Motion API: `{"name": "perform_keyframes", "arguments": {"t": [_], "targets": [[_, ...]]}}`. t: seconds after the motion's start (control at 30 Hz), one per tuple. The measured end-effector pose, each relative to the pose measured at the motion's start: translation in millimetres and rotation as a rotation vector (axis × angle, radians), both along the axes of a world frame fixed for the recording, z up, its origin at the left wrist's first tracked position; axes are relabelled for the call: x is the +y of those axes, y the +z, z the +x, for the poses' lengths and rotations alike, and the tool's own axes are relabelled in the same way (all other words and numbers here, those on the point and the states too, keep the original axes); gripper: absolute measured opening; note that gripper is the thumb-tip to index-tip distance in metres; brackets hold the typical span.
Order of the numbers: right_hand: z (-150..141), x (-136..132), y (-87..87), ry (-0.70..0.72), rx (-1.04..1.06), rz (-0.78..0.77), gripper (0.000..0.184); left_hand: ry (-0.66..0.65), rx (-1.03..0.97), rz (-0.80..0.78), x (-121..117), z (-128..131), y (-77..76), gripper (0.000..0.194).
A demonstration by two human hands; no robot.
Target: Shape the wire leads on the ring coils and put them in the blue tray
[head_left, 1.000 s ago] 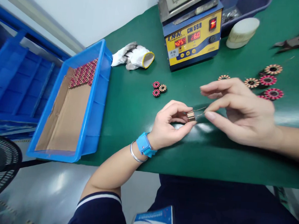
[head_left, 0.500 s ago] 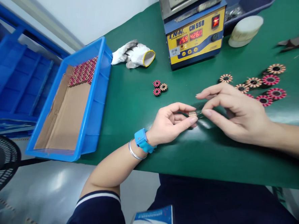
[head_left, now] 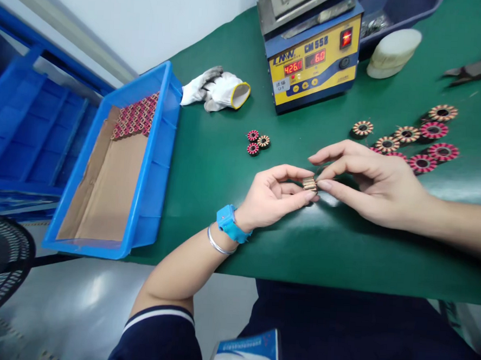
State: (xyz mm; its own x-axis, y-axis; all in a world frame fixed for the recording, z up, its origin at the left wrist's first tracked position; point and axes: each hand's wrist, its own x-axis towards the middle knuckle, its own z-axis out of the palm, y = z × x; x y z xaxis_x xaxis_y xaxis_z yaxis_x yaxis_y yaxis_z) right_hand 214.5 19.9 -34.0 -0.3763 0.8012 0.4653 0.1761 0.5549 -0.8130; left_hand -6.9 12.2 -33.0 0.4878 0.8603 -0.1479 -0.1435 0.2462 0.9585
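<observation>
The left hand (head_left: 270, 198) holds a little copper coil (head_left: 310, 185) while the right hand (head_left: 382, 186) pinches its thin wire (head_left: 317, 180), perhaps bending it, which needs steady fingers.

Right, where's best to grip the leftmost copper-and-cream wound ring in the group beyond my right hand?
Probably pinch opposite sides of the wound ring's outer wall, from above: it lies flat, hole up, slightly apart, while the right hand sits on its near side.

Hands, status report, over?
Left hand pinching small copper-colored coil. Right hand fingertips beside it, grip unclear. Loose wound rings beyond right hand, not between.
</observation>
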Motion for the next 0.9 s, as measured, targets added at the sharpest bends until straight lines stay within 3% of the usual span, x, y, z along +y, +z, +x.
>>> {"name": "perform_keyframes", "arguments": {"t": [0.47, 0.7, 0.83, 0.9], "targets": [[1.1, 4.2, -1.4, 0.029, 0.013, -0.065, 0.005, 0.014, -0.045, 0.020, 1.5, 1.0, 1.1, 0.046], [0.9, -5.0, -5.4, -0.042, 0.018, 0.045, 0.005, 0.142, 0.019, 0.157, -0.9, 6.0, -5.2, 0.052], [2.9, -9.3, -1.3, 0.020, -0.082, 0.267, 0.009, 0.176, 0.023, 0.230, -5.6, 9.5, -3.4, 0.049], [3.9, -9.6, 1.0, 0.046, -0.066, 0.281, 0.011, 0.164, 0.018, 0.242, -7.4, 10.6, -0.5, 0.047]]}}
